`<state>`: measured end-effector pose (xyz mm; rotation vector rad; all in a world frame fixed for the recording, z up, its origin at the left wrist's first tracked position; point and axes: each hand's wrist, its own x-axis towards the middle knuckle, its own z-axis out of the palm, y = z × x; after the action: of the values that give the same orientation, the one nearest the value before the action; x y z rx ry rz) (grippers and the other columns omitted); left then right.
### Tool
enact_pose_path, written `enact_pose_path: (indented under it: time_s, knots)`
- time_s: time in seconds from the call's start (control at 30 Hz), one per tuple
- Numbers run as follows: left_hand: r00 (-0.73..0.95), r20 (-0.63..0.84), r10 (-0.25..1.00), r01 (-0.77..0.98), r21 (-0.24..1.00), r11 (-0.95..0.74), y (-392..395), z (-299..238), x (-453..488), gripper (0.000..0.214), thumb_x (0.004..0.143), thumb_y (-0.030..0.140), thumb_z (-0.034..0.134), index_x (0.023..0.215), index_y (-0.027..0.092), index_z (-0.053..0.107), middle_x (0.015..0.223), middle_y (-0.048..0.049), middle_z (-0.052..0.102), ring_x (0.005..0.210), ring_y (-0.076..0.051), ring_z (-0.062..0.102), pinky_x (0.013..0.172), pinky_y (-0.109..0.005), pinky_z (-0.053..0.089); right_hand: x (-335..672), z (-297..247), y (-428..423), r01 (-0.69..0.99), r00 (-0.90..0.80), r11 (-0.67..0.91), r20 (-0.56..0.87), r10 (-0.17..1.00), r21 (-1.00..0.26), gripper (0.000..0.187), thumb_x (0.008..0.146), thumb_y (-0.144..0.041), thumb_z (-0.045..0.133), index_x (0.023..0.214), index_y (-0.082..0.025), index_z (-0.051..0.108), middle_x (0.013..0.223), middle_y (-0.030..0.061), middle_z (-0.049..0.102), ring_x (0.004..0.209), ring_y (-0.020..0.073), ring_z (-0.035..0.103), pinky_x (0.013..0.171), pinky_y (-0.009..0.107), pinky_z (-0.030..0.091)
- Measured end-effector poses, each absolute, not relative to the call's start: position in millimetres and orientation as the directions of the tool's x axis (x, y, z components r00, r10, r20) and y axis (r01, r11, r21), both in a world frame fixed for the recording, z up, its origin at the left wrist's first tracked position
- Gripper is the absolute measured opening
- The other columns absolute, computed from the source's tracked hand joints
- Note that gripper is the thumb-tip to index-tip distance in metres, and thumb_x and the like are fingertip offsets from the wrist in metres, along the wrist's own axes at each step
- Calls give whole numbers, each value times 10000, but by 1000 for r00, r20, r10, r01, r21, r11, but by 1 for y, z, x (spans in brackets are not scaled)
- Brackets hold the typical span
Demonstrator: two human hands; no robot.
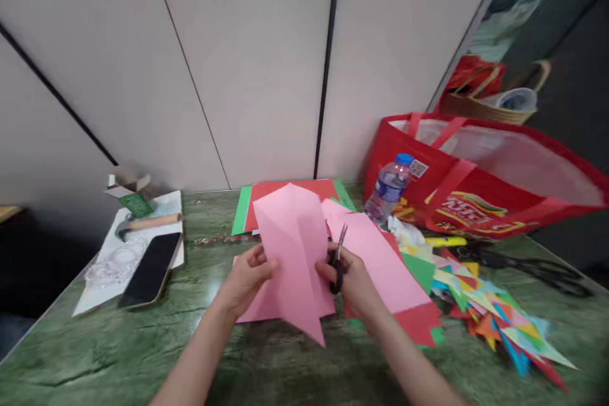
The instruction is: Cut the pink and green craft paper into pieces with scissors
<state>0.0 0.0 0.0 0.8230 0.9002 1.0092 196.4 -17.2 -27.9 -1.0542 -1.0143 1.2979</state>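
Note:
A creased sheet of pink paper (290, 254) is held up in front of me, its lower corner pointing down. My left hand (251, 276) pinches its left edge between thumb and fingers. At the right edge, my right hand (349, 276) grips a small pair of black-handled scissors (339, 260), blades pointing up and shut or nearly so. The right thumb also touches the paper. Behind the held sheet, another pink sheet (259, 304) lies on the table. More pink paper (380, 260) rests to the right, over red and green sheets.
Colourful paper scraps (499, 311) lie at the right, near black scissors (547, 266). A water bottle (390, 190) stands before a red bag (476, 171). At the left are a phone (151, 269), a hammer (152, 222) and a small box (136, 196). Red and green sheets (245, 203) lie behind.

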Motion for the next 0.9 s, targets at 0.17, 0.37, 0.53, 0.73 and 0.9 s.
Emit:
enact_pose_path:
  time_s: [0.17,0.37,0.53,0.73,0.9]
  knots:
    - [219,-303,927,-296,885,359,-3,17,-17,259,608,256,760,810,131,657,694,-52,711,557,-137,623,528,-231,493,206,-25,-12,-178,143,31,5,990,-984,370,568,-334,739,859,-176,574,593,-63,477,508,94,426,462,207,330]
    - [311,-277,909,-266,893,363,-4,20,-17,279,654,276,728,864,106,658,790,-110,721,646,-178,657,632,-294,523,219,-4,-4,39,153,67,72,986,-997,430,534,-313,755,891,-160,572,583,-59,488,478,95,420,444,222,331]
    - [158,-249,956,-268,921,284,5,23,-28,283,616,284,754,811,102,659,715,-83,722,595,-169,654,587,-272,526,233,-6,8,63,184,107,117,976,-992,449,492,-343,785,854,-176,579,597,-54,511,502,103,461,453,220,341]
    - [252,-238,938,-275,912,305,9,11,-28,325,654,260,733,942,129,656,818,-81,725,674,-159,662,619,-249,534,244,-34,21,-51,266,123,105,958,-991,439,523,-351,784,875,-181,586,614,-45,525,524,101,465,458,217,356]
    - [294,-332,896,-195,897,397,11,0,-13,330,689,255,702,991,133,651,958,-107,700,786,-209,650,635,-352,573,254,-47,23,-62,226,122,105,969,-991,429,557,-327,777,927,-192,607,600,-59,510,510,89,449,447,208,351]
